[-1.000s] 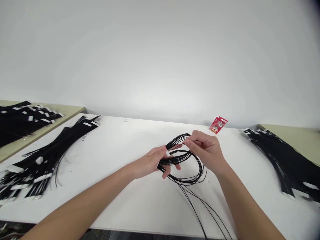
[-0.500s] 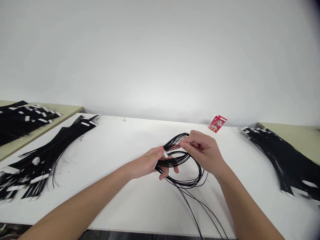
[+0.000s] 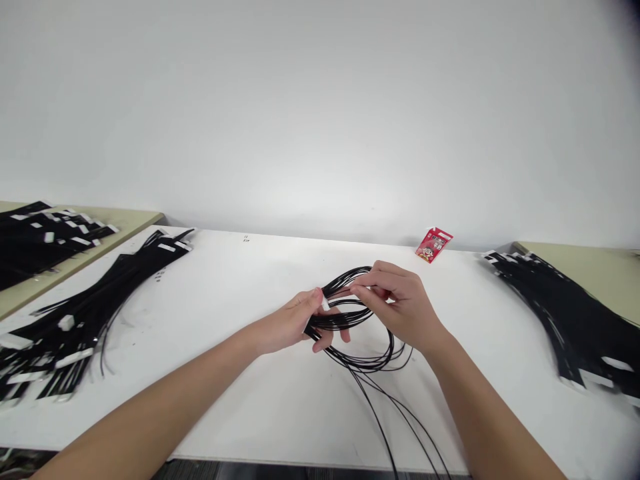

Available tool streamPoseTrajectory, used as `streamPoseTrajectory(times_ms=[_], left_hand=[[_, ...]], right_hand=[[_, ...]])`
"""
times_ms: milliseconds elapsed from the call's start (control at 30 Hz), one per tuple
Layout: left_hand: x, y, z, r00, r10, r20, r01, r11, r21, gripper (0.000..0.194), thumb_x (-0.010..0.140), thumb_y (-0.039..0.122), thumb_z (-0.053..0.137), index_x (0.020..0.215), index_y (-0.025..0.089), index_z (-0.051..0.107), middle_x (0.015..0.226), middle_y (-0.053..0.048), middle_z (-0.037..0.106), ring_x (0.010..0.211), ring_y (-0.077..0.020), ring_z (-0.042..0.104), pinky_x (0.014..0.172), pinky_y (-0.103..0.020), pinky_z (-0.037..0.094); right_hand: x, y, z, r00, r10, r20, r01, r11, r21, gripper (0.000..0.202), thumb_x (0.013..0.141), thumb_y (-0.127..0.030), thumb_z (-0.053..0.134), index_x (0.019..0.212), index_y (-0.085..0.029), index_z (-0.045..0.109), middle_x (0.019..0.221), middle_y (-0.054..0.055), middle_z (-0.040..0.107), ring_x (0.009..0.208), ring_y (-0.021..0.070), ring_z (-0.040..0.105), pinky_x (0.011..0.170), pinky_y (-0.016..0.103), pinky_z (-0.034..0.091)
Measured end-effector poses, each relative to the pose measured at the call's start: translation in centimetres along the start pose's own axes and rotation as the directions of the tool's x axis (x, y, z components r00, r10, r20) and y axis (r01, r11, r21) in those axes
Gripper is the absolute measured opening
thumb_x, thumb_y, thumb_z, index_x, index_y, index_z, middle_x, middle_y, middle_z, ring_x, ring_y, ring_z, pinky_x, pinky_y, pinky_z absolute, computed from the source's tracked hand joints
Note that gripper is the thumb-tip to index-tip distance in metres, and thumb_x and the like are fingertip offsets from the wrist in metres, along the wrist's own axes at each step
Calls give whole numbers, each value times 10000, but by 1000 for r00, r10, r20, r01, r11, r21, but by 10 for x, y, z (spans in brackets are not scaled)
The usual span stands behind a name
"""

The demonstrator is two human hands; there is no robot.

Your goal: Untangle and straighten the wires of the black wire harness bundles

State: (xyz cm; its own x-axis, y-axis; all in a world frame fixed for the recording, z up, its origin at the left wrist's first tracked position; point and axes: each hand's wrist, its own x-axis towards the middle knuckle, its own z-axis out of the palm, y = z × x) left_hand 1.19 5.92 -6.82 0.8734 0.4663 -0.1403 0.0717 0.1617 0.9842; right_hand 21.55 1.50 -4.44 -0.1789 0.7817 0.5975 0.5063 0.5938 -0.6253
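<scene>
Loops of thin black cable (image 3: 343, 322) hang between my hands over the white table, with loose strands trailing down past its front edge. My left hand (image 3: 295, 321) grips the coil at its left end, thumb on top by a small white label (image 3: 325, 304) and some fingers showing beneath. At the coil's upper right, my right hand (image 3: 397, 297) is closed in a pinch between thumb and index finger. Whatever lies in that pinch is too small to make out.
Bundles of black cables with white labels lie at left (image 3: 120, 283), farther left on a beige table (image 3: 135, 219), and at right (image 3: 575, 307). A red packet (image 3: 433, 245) rests near the back edge of the white table (image 3: 225, 267). Behind stands a pale wall.
Both hands and the coil appear slightly farther left in the view, as do the surroundings. The grips look the same.
</scene>
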Motion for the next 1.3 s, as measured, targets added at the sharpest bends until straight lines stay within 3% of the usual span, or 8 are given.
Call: streamPoseTrajectory(times_ms=[100, 233, 400, 467, 633, 833, 1000, 1300], left_hand=[[3, -3, -3, 998, 40, -50, -45, 995, -95, 710, 889, 680, 258, 1315, 169, 502, 763, -60, 602, 507, -99, 403, 602, -293, 296], [4, -3, -7, 974, 103, -200, -145, 967, -210, 698, 897, 662, 269, 1428, 220, 365, 876, -72, 579, 517, -85, 391, 624, -304, 316], [2, 4, -7, 937, 163, -309, -242, 940, -239, 623, 895, 646, 304, 1337, 242, 478, 917, -59, 546, 604, -102, 443, 711, -325, 380], [2, 5, -6, 929, 159, -335, -249, 936, -247, 609, 882, 645, 352, 1231, 192, 562, 925, -78, 545, 726, -143, 495, 778, -348, 414], [2, 3, -5, 936, 136, -325, -232, 932, -277, 577, 859, 654, 401, 923, 137, 648, 1040, -122, 553, 974, -231, 533, 926, -431, 409], [1, 3, -5, 940, 75, -332, -179, 939, -293, 569, 852, 652, 429, 1190, 223, 587, 992, -75, 575, 947, -224, 556, 960, -463, 383], [3, 7, -2, 925, 145, -353, -250, 928, -276, 573, 826, 667, 454, 972, 155, 668, 919, -69, 554, 893, -204, 555, 872, -384, 437], [3, 1, -7, 940, 100, -326, -214, 918, -335, 587, 886, 632, 388, 1278, 225, 545, 912, -61, 575, 688, -135, 530, 762, -346, 401]], right_hand=[[1, 1, 2, 982, 122, -144, -111, 990, 87, 105, 864, -243, 612, 947, -232, 675, 744, -4, 521, 642, 95, 491, 562, 241, 439], [3, 11, 1, 820, 445, -360, -354, 889, 291, 182, 849, -322, 616, 1000, -221, 605, 851, 10, 538, 746, 119, 564, 659, 272, 510], [3, 16, 6, 761, 604, 239, -646, 738, 193, 204, 789, -372, 662, 802, -171, 632, 712, 9, 584, 603, 109, 515, 549, 250, 422], [1, 11, 14, 783, 496, 376, -594, 776, 213, 188, 783, -355, 670, 762, -170, 645, 715, 15, 607, 632, 112, 508, 566, 245, 406], [-6, -2, 34, 871, 369, 325, -452, 860, 235, 146, 822, -335, 635, 797, -200, 685, 844, 26, 649, 701, 121, 538, 593, 246, 401], [-7, -2, 39, 914, 313, 258, -360, 920, 157, 169, 858, -294, 566, 725, -192, 570, 753, 16, 585, 651, 122, 508, 550, 245, 380], [-8, -3, 41, 926, 316, 206, -337, 939, 73, 203, 886, -304, 518, 716, -197, 488, 661, -10, 491, 590, 110, 420, 519, 246, 311], [7, 4, -19, 773, 553, 312, -588, 440, 678, 249, 834, -435, 600, 776, -208, 515, 588, -56, 298, 483, 80, 238, 461, 239, 268]])
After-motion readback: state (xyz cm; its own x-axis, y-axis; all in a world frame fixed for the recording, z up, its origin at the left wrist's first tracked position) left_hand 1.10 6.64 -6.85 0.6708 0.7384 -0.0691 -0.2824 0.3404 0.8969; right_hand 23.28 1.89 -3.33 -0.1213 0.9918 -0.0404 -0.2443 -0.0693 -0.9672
